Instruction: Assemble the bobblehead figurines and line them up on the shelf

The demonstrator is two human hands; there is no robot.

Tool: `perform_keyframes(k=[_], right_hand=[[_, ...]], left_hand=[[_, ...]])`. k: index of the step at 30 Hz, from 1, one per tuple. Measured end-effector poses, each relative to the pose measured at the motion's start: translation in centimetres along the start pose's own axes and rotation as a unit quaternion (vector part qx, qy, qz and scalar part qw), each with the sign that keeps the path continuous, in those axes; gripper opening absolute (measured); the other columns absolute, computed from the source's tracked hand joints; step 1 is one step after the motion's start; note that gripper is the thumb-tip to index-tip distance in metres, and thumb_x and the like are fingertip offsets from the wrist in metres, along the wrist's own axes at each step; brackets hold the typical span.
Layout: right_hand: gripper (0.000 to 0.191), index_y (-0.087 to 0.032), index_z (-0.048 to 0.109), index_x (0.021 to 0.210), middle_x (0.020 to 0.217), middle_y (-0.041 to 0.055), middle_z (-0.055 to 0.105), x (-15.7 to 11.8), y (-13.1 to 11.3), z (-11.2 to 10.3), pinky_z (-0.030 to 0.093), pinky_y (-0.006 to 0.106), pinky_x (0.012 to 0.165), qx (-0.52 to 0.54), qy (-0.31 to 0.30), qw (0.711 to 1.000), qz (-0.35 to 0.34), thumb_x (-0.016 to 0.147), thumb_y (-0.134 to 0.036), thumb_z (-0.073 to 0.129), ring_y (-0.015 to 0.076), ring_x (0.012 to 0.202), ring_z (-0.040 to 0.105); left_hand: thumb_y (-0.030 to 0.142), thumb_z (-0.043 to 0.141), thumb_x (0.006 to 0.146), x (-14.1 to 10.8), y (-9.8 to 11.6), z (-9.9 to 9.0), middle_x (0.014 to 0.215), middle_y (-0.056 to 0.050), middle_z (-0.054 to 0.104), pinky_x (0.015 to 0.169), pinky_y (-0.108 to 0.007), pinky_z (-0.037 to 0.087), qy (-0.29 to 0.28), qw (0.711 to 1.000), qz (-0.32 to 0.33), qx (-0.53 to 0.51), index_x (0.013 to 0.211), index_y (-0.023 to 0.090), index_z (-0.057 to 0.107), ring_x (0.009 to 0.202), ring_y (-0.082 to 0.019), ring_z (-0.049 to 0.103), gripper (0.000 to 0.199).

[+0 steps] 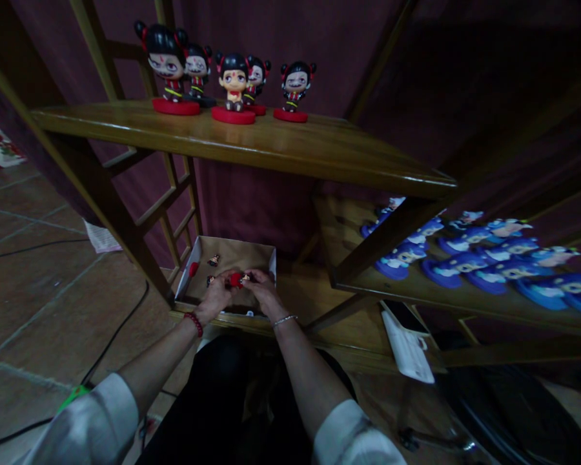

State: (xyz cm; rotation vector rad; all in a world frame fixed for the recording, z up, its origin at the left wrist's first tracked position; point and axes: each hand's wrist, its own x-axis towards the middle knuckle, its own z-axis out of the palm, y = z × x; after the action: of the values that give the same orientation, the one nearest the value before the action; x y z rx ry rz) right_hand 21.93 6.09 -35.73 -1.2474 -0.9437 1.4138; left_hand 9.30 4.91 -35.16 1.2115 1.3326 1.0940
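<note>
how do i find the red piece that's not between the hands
Find the wooden shelf unit and, on its lower board, the shallow open box. Inside, at its left side, is a red piece. Unlike the other red piece, between the left hand and right hand, no hand touches it.

Indoor display corner; shop or home was unclear. Glossy brown wooden shelf held black-haired, big-headed figurines; lower wooden shelf held blue-and-white figurines; maroon cloth curtain hung behind.
</note>
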Motion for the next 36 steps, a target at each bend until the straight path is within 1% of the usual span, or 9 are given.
perform_keyframes(k=[7, 16, 21, 24, 28, 31, 36], right_hand=[[0.031, -0.019, 0.060, 0.080, 0.076, -0.0026, 0.060, 0.1, 0.2, 0.1, 0.041, 0.027, 0.073, -0.039, 0.013, 0.999, 0.000, 0.050, -0.025, 0.066, 0.0137, 0.076, 0.054], [0.025, -0.022, 0.061, 0.080, 0.075, -0.0040, 0.061, 0.5, 0.9, -0.3, 0.042, 0.028, 0.073, -0.138, 0.023, 0.990, -0.014, 0.055, -0.028, 0.065, 0.0137, 0.073, 0.055], [0.022, -0.023, 0.061, 0.076, 0.071, -0.0043, 0.060, 0.3, 0.5, -0.1, 0.042, 0.028, 0.071, -0.143, 0.035, 0.989, -0.015, 0.054, -0.025, 0.065, 0.0144, 0.071, 0.054], [0.020, -0.024, 0.061, 0.075, 0.068, -0.0041, 0.059, 0.4, 0.6, -0.1, 0.041, 0.028, 0.069, -0.169, 0.046, 0.985, -0.009, 0.055, -0.023, 0.065, 0.0147, 0.070, 0.054], [0.017, -0.025, 0.061, 0.072, 0.067, -0.0043, 0.059, 0.7, 1.0, -0.2, 0.040, 0.028, 0.069, -0.197, 0.046, 0.979, -0.026, 0.056, -0.020, 0.062, 0.0143, 0.067, 0.053], [0.016, -0.026, 0.061, 0.070, 0.069, -0.0033, 0.059, 0.8, 0.9, -0.2, 0.038, 0.029, 0.069, -0.232, 0.053, 0.970, -0.050, 0.057, -0.017, 0.061, 0.0153, 0.069, 0.053], [0.014, -0.026, 0.061, 0.073, 0.069, 0.0001, 0.060, 0.4, 0.2, 0.2, 0.036, 0.029, 0.064, -0.332, 0.057, 0.939, -0.066, 0.063, -0.016, 0.058, 0.0175, 0.067, 0.054]], left_hand=[[0.004, 0.056, 0.056, -0.2, 0.5, 0.0, 0.078, 0.000, 0.063, 0.077, -0.029, 0.045, -0.006, 1.000, -0.015, 0.002, 0.094, 0.014, 0.056, 0.075, -0.014, 0.059, 0.040], [0.005, 0.055, 0.057, -0.1, 0.2, 0.0, 0.077, 0.000, 0.064, 0.080, -0.029, 0.044, -0.017, 1.000, 0.003, -0.007, 0.091, 0.014, 0.057, 0.075, -0.012, 0.059, 0.035], [0.006, 0.057, 0.056, -0.1, 0.1, -0.1, 0.075, 0.000, 0.064, 0.076, -0.028, 0.045, -0.023, 1.000, -0.001, 0.004, 0.092, 0.015, 0.057, 0.073, -0.012, 0.059, 0.036], [0.007, 0.057, 0.056, -0.1, -0.1, 0.0, 0.074, 0.000, 0.063, 0.075, -0.027, 0.045, -0.024, 1.000, -0.001, 0.005, 0.090, 0.014, 0.057, 0.072, -0.012, 0.059, 0.034], [0.005, 0.055, 0.056, 0.1, -0.1, 0.2, 0.072, 0.001, 0.063, 0.075, -0.027, 0.045, -0.040, 0.999, -0.015, -0.013, 0.084, 0.014, 0.058, 0.070, -0.012, 0.058, 0.030], [0.003, 0.055, 0.053, 0.3, -0.3, 0.3, 0.070, 0.002, 0.062, 0.076, -0.027, 0.045, -0.036, 0.998, -0.046, -0.032, 0.082, 0.015, 0.058, 0.069, -0.012, 0.058, 0.031], [0.003, 0.057, 0.052, 0.8, -1.0, 0.3, 0.070, 0.001, 0.062, 0.073, -0.026, 0.045, -0.031, 0.996, -0.070, -0.046, 0.078, 0.015, 0.059, 0.068, -0.012, 0.058, 0.029]])
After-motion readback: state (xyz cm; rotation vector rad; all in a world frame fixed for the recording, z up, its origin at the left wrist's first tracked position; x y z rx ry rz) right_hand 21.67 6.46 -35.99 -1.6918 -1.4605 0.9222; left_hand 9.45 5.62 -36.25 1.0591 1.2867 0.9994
